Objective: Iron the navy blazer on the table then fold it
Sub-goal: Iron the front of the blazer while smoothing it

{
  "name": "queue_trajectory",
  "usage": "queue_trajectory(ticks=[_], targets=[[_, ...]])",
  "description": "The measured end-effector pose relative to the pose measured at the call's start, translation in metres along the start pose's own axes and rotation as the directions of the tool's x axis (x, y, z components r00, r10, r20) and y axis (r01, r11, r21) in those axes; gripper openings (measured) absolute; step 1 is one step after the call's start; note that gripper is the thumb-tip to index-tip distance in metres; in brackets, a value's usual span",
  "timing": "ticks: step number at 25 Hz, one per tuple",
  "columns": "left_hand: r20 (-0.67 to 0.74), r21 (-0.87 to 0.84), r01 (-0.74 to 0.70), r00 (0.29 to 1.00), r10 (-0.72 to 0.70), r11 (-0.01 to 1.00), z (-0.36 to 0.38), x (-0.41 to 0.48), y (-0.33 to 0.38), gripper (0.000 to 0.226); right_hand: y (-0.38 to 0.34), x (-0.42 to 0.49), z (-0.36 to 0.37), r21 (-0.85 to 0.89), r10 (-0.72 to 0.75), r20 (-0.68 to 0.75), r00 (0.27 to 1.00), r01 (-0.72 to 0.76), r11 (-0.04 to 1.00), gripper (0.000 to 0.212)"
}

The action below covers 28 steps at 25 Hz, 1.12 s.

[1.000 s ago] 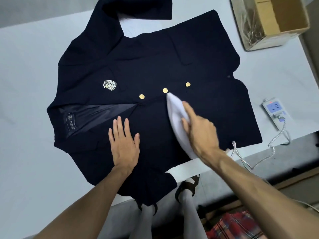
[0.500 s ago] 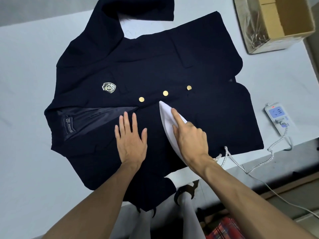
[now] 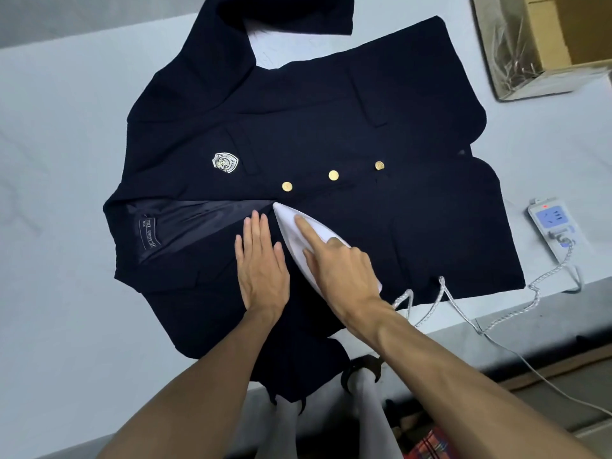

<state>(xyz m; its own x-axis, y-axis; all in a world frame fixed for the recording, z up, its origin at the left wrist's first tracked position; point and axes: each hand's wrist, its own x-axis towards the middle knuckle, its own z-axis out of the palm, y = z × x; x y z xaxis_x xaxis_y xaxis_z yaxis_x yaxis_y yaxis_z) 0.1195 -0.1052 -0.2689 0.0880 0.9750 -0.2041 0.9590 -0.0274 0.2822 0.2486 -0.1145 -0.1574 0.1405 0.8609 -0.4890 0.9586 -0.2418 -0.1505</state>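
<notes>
The navy blazer (image 3: 331, 134) lies spread flat on the white table (image 3: 59, 226), front up, with three gold buttons and a crest badge. Its collar points left and the lining shows at the open lapel. A white iron (image 3: 293, 226) rests on the lower front panel, tip just below the left button. My right hand (image 3: 341, 270) grips the iron, index finger stretched along its top. My left hand (image 3: 261, 263) presses flat on the cloth right beside the iron's left edge.
The iron's braided cord (image 3: 440, 293) trails right to a white power strip (image 3: 553, 226) near the table's right edge. A cardboard box (image 3: 543, 44) with plastic wrap stands at the back right. One sleeve hangs over the near table edge by my legs.
My right hand has slid the iron leftward along the front panel, from below the middle button to below the left one. My left hand stays flat on the cloth, the iron now right beside it.
</notes>
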Motion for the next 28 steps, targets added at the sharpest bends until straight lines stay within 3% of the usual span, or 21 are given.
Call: queue_trajectory(ticks=[6, 13, 16, 20, 25, 28], targets=[[0.012, 0.113, -0.002, 1.000, 0.001, 0.994, 0.000, 0.001, 0.005, 0.063, 0.016, 0.005, -0.004, -0.007, 0.040, -0.035, 0.999, -0.040, 0.999, 0.055], [0.009, 0.124, 0.000, 1.000, -0.001, 0.992, 0.000, 0.000, 0.004, 0.064, 0.049, 0.012, -0.010, 0.163, 0.314, -0.102, 0.944, -0.296, 0.941, 0.053], [0.006, 0.130, -0.001, 1.000, 0.000, 0.992, 0.001, 0.000, 0.004, 0.064, 0.036, 0.009, -0.010, 0.108, 0.269, -0.097, 0.958, -0.259, 0.960, 0.056], [0.006, 0.109, -0.006, 1.000, 0.005, 0.994, 0.000, 0.000, 0.003, 0.063, 0.015, -0.005, 0.007, -0.081, 0.067, -0.052, 0.996, -0.071, 0.994, 0.062], [0.013, 0.129, -0.005, 1.000, 0.004, 0.992, 0.001, 0.000, 0.003, 0.064, 0.039, 0.002, 0.011, -0.175, 0.143, -0.207, 0.968, -0.181, 0.968, 0.075], [0.012, 0.122, -0.012, 1.000, 0.010, 0.992, 0.000, 0.000, 0.004, 0.064, 0.063, 0.000, 0.001, -0.084, 0.178, -0.151, 0.972, -0.192, 0.978, 0.057]])
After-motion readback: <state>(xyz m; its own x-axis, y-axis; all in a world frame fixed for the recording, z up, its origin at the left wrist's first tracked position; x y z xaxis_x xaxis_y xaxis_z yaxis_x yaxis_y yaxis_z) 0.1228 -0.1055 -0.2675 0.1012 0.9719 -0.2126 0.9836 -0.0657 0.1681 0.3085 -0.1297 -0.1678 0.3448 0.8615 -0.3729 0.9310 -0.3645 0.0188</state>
